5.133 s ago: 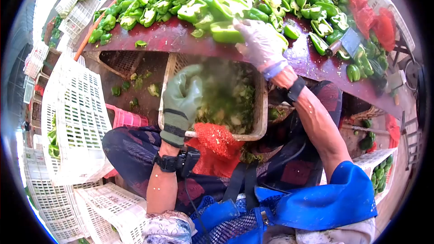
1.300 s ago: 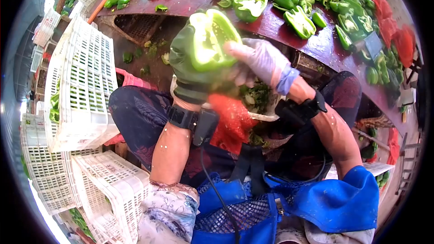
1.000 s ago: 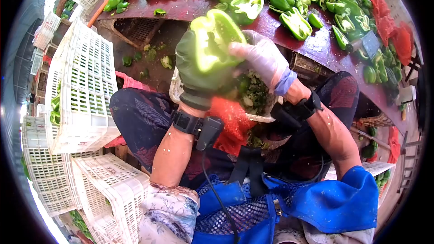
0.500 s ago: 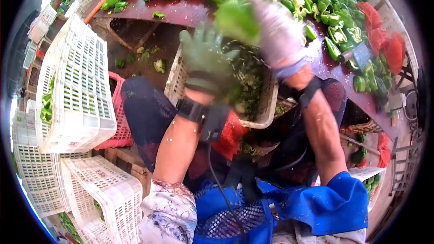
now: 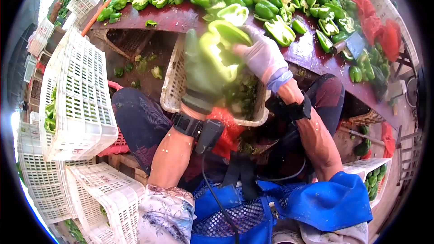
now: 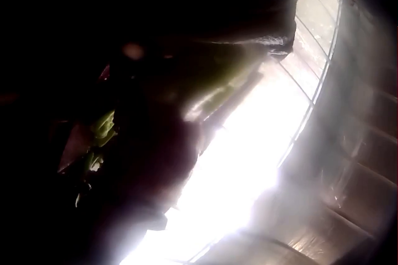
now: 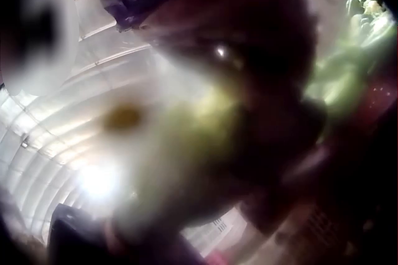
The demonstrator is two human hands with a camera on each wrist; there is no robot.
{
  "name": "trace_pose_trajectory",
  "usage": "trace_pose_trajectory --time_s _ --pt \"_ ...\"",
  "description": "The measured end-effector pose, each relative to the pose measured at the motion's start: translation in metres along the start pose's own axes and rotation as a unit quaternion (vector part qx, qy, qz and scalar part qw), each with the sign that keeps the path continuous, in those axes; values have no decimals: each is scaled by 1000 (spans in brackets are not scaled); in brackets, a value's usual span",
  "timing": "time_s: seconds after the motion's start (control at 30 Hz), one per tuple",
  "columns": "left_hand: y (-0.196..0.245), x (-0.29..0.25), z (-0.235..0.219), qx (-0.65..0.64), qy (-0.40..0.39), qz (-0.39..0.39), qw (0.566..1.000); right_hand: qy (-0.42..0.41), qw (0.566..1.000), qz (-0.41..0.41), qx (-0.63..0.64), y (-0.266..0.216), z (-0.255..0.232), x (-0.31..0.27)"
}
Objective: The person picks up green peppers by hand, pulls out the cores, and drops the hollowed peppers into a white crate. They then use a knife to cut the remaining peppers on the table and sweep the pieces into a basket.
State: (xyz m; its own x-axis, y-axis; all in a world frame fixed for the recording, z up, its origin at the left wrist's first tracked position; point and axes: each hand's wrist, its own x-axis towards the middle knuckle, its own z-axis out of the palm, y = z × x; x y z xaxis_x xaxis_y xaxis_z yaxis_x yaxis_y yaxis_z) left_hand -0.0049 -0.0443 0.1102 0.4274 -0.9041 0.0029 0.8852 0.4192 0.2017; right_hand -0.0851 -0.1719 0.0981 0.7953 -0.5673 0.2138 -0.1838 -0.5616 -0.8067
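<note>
White crate [image 5: 81, 95] at left, pepper pieces [image 5: 49, 117] inside. Basket [image 5: 174, 86] below hands, green scraps [image 5: 244, 98] in it. Gloved left hand [image 5: 199, 86] lies against green pepper half [image 5: 221, 47], one finger straight, others hidden: cannot tell whether it grips. Pepper half above basket, cut face up. Right hand [image 5: 266, 61] grasps its right side, thumb on cut face. Cleaver [image 5: 356, 43] lies farther right, untouched. Step looks like seed clearing; next move probably calls for loosening seeds over basket.
</note>
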Motion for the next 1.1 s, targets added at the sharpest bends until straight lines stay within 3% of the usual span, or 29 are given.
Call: trace_pose_trajectory --time_s 0.07,0.1,0.13,0.23,0.27,0.37,0.53,0.57,0.63,0.67,0.73,0.77,0.83,0.9,0.97,1.0,1.07,1.1 --pt "0 5 -11 32 -3 15 999 118 967 -173 -148 -12 -3 -6" --pt "0 7 -18 52 4 28 998 175 924 -258 -221 -21 -9 -7" --pt "0 9 -23 70 11 39 997 130 897 -258 -334 -28 -15 -11" --pt "-2 13 -36 124 20 59 990 -31 904 -122 -408 -24 -2 -7" --pt "-4 12 -40 136 25 59 989 -16 922 -154 -355 -15 -1 -4" --pt "-7 9 -48 169 28 70 983 -26 907 -168 -385 -9 6 -4" --pt "-8 2 -63 221 44 87 970 -94 949 -259 -155 25 -4 2" --pt "-7 0 -65 232 44 102 966 -99 946 -245 -190 28 -3 4" --pt "-6 -1 -63 236 36 130 962 -180 974 7 -140 -8 -16 1" --pt "-9 2 -62 229 26 136 964 -198 975 47 -87 -11 -18 -1" --pt "-10 5 -57 224 15 147 963 -203 979 -11 -16 -15 -19 -7" --pt "-8 4 -56 223 9 156 962 -229 971 62 5 -19 -21 -11" --pt "0 3 -51 226 -6 174 958 -291 951 105 22 -43 -28 -23" --pt "23 -9 -41 244 -26 200 949 -218 959 140 113 -43 -46 -21" --pt "62 -31 -26 313 20 255 915 -112 961 65 245 -12 -60 -19" --pt "86 -48 -14 356 46 291 887 -125 956 84 250 -9 -69 -16" --pt "143 -89 9 446 110 379 803 -84 970 61 218 3 -63 -15" --pt "176 -116 24 497 152 428 739 -66 976 49 202 9 -57 -14"
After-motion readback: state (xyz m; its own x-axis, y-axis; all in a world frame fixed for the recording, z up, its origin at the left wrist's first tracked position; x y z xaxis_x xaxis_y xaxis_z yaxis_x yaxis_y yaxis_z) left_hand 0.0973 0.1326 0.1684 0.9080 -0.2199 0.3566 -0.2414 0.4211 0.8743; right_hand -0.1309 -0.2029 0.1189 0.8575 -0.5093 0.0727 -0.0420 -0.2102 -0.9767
